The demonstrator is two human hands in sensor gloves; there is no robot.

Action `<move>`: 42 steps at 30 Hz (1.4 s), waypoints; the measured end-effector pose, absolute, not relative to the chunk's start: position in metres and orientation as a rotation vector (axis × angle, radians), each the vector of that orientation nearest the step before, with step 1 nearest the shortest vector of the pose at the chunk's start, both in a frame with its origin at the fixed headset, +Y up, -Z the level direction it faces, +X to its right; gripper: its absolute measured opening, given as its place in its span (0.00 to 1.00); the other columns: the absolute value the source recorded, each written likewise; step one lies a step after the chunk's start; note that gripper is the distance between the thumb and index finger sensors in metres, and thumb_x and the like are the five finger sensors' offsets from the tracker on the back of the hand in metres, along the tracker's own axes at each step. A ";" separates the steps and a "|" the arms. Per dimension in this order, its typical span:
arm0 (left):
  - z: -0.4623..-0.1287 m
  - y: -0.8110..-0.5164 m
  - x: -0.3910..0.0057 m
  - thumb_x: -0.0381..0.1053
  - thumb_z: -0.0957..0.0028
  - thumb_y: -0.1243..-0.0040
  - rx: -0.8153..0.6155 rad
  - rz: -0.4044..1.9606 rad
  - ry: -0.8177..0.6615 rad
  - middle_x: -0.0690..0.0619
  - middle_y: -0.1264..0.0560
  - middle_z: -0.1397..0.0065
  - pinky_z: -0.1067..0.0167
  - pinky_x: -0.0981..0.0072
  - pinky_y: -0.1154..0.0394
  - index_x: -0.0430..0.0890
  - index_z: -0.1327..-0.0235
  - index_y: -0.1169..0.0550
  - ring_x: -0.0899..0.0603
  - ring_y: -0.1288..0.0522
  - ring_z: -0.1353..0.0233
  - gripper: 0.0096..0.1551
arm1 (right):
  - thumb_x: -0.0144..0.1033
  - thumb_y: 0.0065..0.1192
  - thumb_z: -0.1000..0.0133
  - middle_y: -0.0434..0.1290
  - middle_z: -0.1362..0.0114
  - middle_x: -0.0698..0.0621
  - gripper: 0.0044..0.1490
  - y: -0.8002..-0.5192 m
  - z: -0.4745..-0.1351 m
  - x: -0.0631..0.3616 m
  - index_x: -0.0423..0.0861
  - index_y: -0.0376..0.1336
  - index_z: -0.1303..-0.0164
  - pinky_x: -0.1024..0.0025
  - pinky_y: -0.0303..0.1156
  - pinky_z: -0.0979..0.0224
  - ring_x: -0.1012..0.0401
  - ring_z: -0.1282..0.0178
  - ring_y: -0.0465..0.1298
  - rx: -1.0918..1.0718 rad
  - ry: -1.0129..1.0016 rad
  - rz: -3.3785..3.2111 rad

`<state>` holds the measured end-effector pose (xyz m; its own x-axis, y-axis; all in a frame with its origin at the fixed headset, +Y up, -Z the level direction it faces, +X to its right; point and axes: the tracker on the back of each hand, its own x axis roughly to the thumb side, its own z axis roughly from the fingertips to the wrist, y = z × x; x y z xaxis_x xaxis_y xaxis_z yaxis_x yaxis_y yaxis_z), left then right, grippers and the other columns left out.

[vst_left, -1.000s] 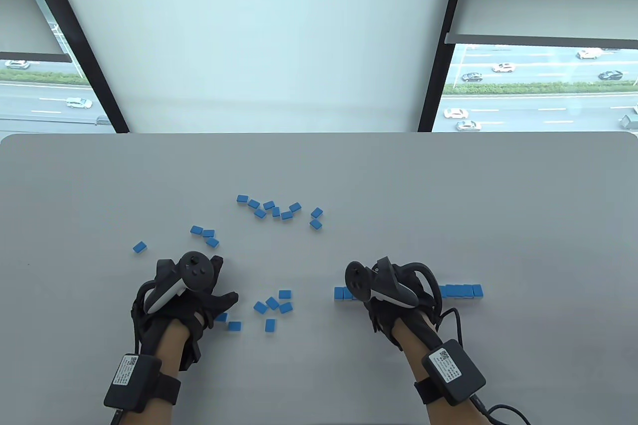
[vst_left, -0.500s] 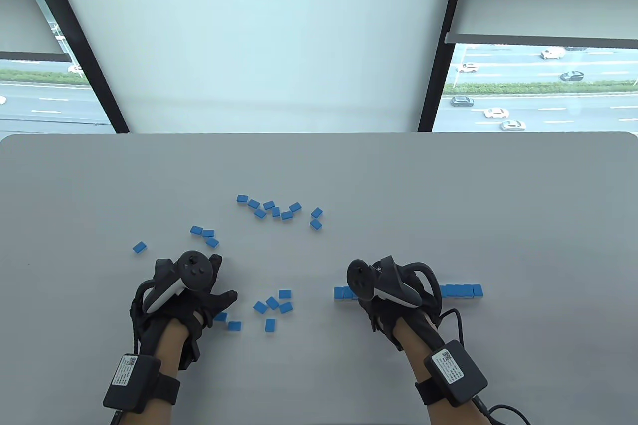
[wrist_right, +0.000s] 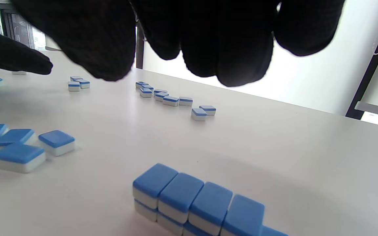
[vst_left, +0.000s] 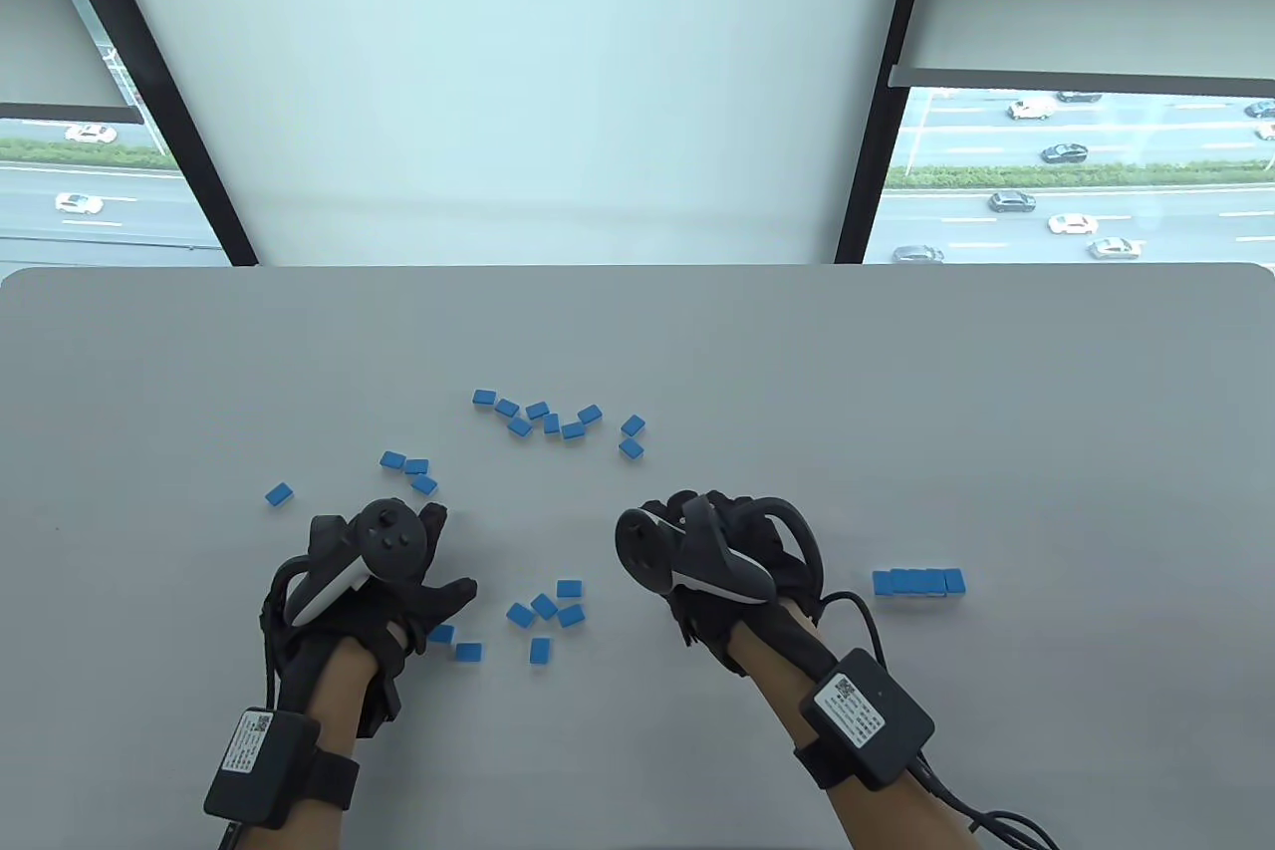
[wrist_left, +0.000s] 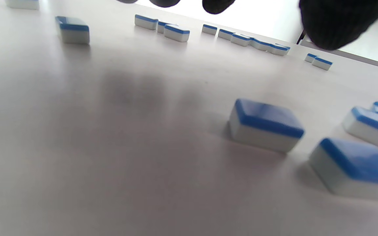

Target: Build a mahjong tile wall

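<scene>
The wall (vst_left: 918, 582) is a short row of blue-backed tiles, two layers high in the right wrist view, and its long axis runs left to right across the desk (vst_left: 896, 372). The right hand (vst_left: 722, 561) hovers just left of the wall, between the wall and a small cluster of loose tiles (vst_left: 546, 613) that lies further left of the wall. So I judge that the next tile lies to the left of this hand. Its fingers (wrist_right: 235, 49) hang curled and close together and hold nothing. The left hand (vst_left: 374, 581) is on the far side of that cluster from the wall, with its thumb stretched toward two tiles (vst_left: 456, 643), but it grips nothing. No container is visible.
</scene>
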<state>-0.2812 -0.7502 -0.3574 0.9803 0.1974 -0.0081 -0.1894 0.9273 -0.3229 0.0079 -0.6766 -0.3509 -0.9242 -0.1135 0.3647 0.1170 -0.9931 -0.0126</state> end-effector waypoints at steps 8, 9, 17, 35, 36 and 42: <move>-0.357 -0.751 -0.281 0.77 0.58 0.46 -0.328 0.205 -0.033 0.45 0.54 0.14 0.32 0.21 0.57 0.58 0.19 0.48 0.28 0.54 0.18 0.55 | 0.50 0.73 0.57 0.67 0.27 0.53 0.42 -0.705 -0.366 -0.035 0.56 0.61 0.31 0.49 0.68 0.31 0.51 0.40 0.75 -0.590 -0.145 -2.890; -0.357 -0.751 -0.281 0.77 0.58 0.46 -0.328 0.204 -0.033 0.45 0.54 0.14 0.32 0.21 0.57 0.59 0.19 0.48 0.28 0.54 0.18 0.55 | 0.49 0.73 0.56 0.66 0.26 0.55 0.41 -0.711 -0.368 -0.041 0.58 0.60 0.31 0.50 0.67 0.31 0.51 0.40 0.74 -0.612 -0.165 -2.872; -0.357 -0.751 -0.281 0.77 0.58 0.46 -0.324 0.207 -0.033 0.45 0.54 0.14 0.32 0.21 0.57 0.59 0.19 0.48 0.28 0.54 0.18 0.55 | 0.37 0.75 0.53 0.64 0.24 0.60 0.44 -0.742 -0.363 -0.068 0.71 0.54 0.31 0.51 0.66 0.28 0.52 0.37 0.73 -0.766 -0.325 -2.751; -0.357 -0.751 -0.281 0.77 0.58 0.46 -0.336 0.202 -0.025 0.45 0.54 0.14 0.32 0.21 0.57 0.58 0.19 0.48 0.28 0.55 0.18 0.55 | 0.40 0.75 0.55 0.76 0.40 0.60 0.37 -0.748 -0.361 -0.073 0.63 0.61 0.36 0.56 0.73 0.37 0.55 0.51 0.78 -0.810 -0.261 -2.772; -0.357 -0.751 -0.281 0.77 0.58 0.46 -0.336 0.202 -0.025 0.45 0.54 0.14 0.32 0.21 0.57 0.58 0.19 0.48 0.28 0.55 0.18 0.55 | 0.40 0.75 0.55 0.76 0.40 0.60 0.37 -0.748 -0.360 -0.074 0.62 0.61 0.35 0.55 0.73 0.37 0.55 0.51 0.78 -0.811 -0.264 -2.772; -0.357 -0.750 -0.281 0.77 0.58 0.46 -0.337 0.202 -0.024 0.45 0.54 0.14 0.32 0.21 0.57 0.59 0.19 0.48 0.28 0.55 0.18 0.55 | 0.40 0.73 0.54 0.75 0.41 0.57 0.37 -0.748 -0.359 -0.074 0.55 0.60 0.34 0.54 0.72 0.37 0.54 0.51 0.78 -0.801 -0.292 -2.773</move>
